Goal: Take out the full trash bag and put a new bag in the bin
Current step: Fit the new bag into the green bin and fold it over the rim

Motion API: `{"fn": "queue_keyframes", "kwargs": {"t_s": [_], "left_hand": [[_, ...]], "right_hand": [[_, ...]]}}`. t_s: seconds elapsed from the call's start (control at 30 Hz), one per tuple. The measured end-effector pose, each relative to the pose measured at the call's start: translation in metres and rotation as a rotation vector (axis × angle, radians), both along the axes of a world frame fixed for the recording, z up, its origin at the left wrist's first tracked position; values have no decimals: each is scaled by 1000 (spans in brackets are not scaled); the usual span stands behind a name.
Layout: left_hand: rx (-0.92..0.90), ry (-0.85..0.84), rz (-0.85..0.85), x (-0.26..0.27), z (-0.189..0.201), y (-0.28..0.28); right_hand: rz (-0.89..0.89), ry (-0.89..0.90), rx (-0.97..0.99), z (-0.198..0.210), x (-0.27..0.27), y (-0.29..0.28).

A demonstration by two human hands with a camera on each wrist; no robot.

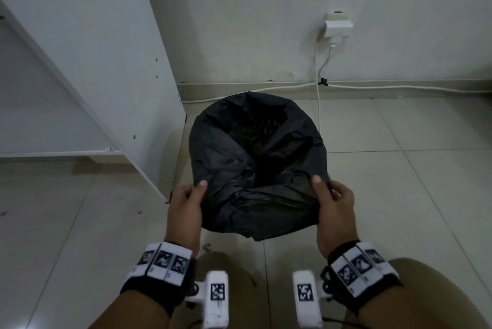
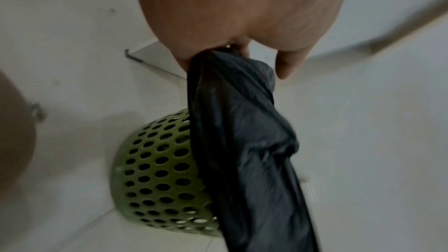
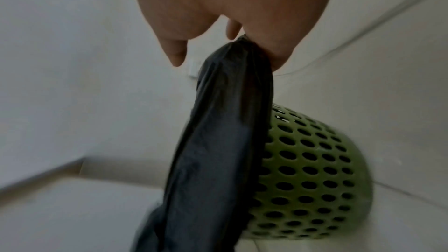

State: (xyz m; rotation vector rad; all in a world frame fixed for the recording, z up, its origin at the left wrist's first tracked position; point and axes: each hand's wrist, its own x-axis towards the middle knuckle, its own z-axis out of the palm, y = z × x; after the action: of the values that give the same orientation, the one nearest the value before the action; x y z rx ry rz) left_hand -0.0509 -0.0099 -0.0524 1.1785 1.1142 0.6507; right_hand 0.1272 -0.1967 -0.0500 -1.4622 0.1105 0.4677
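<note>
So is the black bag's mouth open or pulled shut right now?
Open. In the head view the black bag gapes over the bin, with the left hand and right hand gripping its near edge apart.

Both forearms reach forward and down; the left hand [image 1: 186,202] and right hand [image 1: 334,205] each pinch the black bag [image 1: 255,158], thumbs on top.

white cabinet [image 1: 87,57] left; wall socket [image 1: 337,25], cables [image 1: 318,83] along tiled floor [image 1: 399,182].
</note>
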Motion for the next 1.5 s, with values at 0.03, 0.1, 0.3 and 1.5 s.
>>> {"fn": "queue_keyframes", "kwargs": {"t_s": [0.03,0.1,0.3,1.5], "left_hand": [[159,145,-69,1,-1,-3],[411,331,-197,3,-3,-8],[520,380,-375,16,-12,0],[295,340,-245,60,3,-1]], "right_hand": [[101,-145,-191,2,-7,2],[289,-368,-429,4,-19,6],[434,-566,-459,5,-24,20],[565,-680,-820,6,-15,67]]}}
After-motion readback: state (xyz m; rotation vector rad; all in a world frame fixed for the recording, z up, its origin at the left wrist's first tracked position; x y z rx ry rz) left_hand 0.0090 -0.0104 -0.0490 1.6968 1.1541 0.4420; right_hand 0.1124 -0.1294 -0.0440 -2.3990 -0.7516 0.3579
